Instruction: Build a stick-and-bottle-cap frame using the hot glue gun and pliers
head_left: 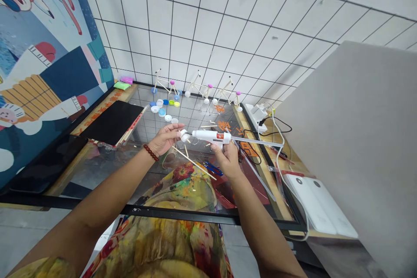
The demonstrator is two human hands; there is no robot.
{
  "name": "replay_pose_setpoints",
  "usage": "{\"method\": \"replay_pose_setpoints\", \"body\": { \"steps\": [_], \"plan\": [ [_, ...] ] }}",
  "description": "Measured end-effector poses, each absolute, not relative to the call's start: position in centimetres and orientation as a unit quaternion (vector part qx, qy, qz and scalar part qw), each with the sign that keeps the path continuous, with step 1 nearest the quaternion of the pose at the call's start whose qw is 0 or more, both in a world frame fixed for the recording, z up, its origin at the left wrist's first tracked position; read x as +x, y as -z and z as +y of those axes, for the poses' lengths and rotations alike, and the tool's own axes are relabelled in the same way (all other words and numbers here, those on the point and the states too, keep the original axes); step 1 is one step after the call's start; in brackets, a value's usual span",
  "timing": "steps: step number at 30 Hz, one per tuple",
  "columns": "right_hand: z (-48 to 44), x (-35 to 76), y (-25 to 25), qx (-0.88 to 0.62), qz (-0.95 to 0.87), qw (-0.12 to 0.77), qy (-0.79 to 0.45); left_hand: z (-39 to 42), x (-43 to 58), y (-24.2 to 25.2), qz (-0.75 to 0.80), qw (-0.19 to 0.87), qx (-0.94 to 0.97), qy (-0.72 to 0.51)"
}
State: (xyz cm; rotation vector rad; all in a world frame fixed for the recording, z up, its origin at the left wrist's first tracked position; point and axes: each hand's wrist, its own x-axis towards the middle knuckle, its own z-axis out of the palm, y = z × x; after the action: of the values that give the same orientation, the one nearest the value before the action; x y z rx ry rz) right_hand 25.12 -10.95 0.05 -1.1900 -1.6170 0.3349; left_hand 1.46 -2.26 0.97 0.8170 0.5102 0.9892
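My right hand (226,156) is wrapped round the grip of a white glue gun (208,136), its nozzle pointing left. A long clear glue stick (256,141) sticks out of the gun's back end. My left hand (166,138) pinches a white bottle cap (184,135) between thumb and fingers. The nozzle is at the cap; whether it touches, I cannot tell. Below the hands, a thin wooden stick (195,163) lies slantwise on the glass tabletop, beside blue-handled pliers (213,168).
Several loose caps (162,112) lie beyond my left hand. Three small stick bicycles (197,87) stand along the tiled wall. A black board (112,121) lies at left. At right are a power strip (256,117) with cables and a white box (321,202).
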Motion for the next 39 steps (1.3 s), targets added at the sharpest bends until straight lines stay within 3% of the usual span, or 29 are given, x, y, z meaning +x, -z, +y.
{"method": "replay_pose_setpoints", "body": {
  "steps": [22,39],
  "plan": [
    [-10.7,24.9,-0.6,-0.515,-0.672,0.515,-0.132,-2.3,1.4,-1.1,0.22,0.785,0.347,-0.465],
    [-10.4,25.3,0.6,-0.521,-0.617,0.577,-0.118,-2.8,2.4,-1.8,0.255,0.791,0.269,-0.487]
  ]
}}
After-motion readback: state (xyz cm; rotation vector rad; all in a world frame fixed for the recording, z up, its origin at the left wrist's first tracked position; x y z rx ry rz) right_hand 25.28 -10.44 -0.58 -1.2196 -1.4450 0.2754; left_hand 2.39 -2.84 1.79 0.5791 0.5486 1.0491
